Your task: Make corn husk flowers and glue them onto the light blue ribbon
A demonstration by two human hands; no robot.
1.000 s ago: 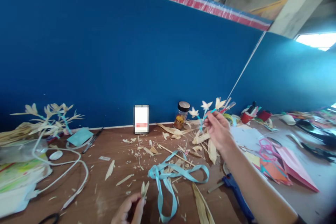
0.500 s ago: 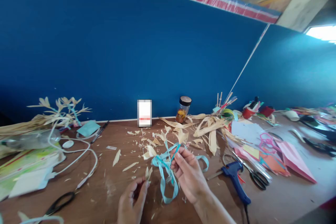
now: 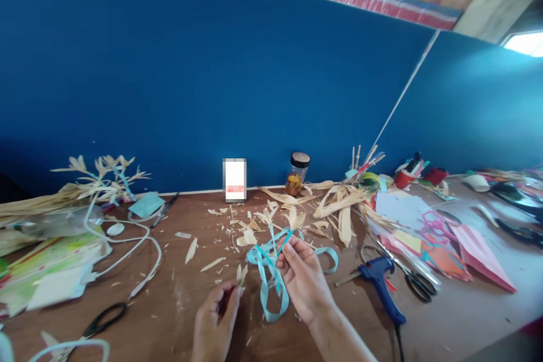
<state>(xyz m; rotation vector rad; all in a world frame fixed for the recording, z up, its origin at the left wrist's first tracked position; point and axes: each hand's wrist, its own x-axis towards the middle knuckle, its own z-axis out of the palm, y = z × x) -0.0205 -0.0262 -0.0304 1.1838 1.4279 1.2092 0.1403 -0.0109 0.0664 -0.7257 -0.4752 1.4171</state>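
My left hand (image 3: pixel 218 314) pinches a small pale dried-husk piece (image 3: pixel 241 276) between thumb and fingertips, low over the table. To its right, my right hand (image 3: pixel 303 274) is closed on light blue ribbon (image 3: pixel 271 311), which loops down in front and curls out behind the wrist. Husk flowers on blue-wrapped stems (image 3: pixel 274 230) rise just beyond the right fingers; whether those fingers also grip a stem is hidden. Cut husk petals (image 3: pixel 212 264) and shavings lie scattered around both hands.
A blue glue gun (image 3: pixel 382 288) and scissors (image 3: pixel 418 283) lie to the right. More scissors (image 3: pixel 104 319) and a white cable (image 3: pixel 156 260) are at left. Along the wall stand a lidded jar (image 3: pixel 297 174), husk strips (image 3: pixel 341 209) and finished husk flowers (image 3: pixel 106 172).
The view has shifted slightly, so the scene sits a little further right and higher. Both hands keep nearly the same pose and hold.
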